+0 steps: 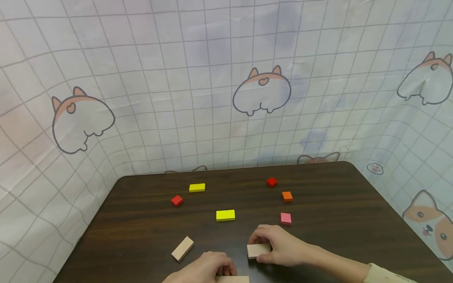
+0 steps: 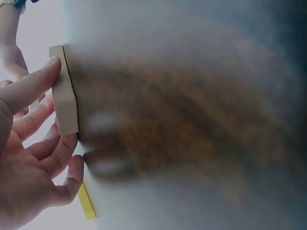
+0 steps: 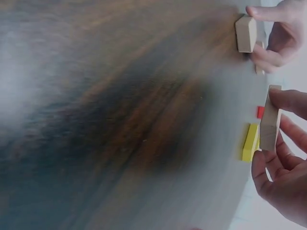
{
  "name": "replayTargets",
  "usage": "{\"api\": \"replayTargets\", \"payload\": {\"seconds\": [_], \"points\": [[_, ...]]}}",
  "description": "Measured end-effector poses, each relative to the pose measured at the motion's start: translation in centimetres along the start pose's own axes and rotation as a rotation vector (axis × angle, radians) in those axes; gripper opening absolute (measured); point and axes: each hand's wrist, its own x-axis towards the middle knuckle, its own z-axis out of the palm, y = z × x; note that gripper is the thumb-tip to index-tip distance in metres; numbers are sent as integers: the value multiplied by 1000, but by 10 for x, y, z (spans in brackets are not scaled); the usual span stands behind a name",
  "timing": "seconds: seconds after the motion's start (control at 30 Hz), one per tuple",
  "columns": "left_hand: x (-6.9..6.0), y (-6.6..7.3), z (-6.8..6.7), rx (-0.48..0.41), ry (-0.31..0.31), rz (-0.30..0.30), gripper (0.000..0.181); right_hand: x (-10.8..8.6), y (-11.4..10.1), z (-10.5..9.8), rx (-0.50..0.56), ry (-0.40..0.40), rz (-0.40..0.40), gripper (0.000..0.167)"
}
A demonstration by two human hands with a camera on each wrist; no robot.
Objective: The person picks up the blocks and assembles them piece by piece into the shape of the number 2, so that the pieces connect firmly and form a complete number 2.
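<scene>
At the bottom edge of the head view, my left hand [image 1: 209, 267] grips a pale wooden block [image 1: 232, 279], partly cut off by the frame. My right hand [image 1: 283, 247] pinches another pale wooden block [image 1: 258, 250] between thumb and fingers, to the right and farther back. In the left wrist view the thumb of my left hand [image 2: 38, 139] lies on the block [image 2: 64, 96], fingers on its other side. The right wrist view shows my right hand [image 3: 288, 148] holding its block [image 3: 271, 120], with the other hand and block above. The two held blocks are apart.
A loose wooden block [image 1: 183, 249] lies left of my hands. Farther back are yellow blocks [image 1: 225, 215] [image 1: 197, 188], red pieces [image 1: 177, 201] [image 1: 271, 182], an orange piece [image 1: 287, 196] and a pink piece [image 1: 286, 219] on the dark table [image 1: 141, 224].
</scene>
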Motion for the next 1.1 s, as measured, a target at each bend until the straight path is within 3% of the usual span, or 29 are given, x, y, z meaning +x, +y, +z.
{"api": "replayTargets", "payload": {"seconds": [0.3, 0.47, 0.57, 0.63, 0.7, 0.8, 0.9, 1.1], "points": [[-1, -2, 1, -75, -24, -45, 19, 12, 2, 7, 4, -13, 2, 29], [0, -2, 1, -68, -31, -48, 19, 15, 10, 13, -12, -28, 23, 29], [0, -1, 2, -32, -22, -25, 19, 17, 42, 25, -14, -50, 16, 28], [-1, 12, -3, -14, -14, -18, 19, 17, 64, 32, -20, -51, -18, 29], [-2, 27, -9, -1, -13, -15, 18, 17, 71, 34, -9, -48, -35, 30], [-3, 53, -18, -22, -21, -34, 16, 16, 54, 26, -4, -52, -56, 28], [-2, 52, -17, -15, -34, -29, 16, 16, 40, 21, 0, -66, -47, 27], [3, 13, -4, 79, -47, 11, 20, 17, 53, 25, -3, -63, -58, 27]]}}
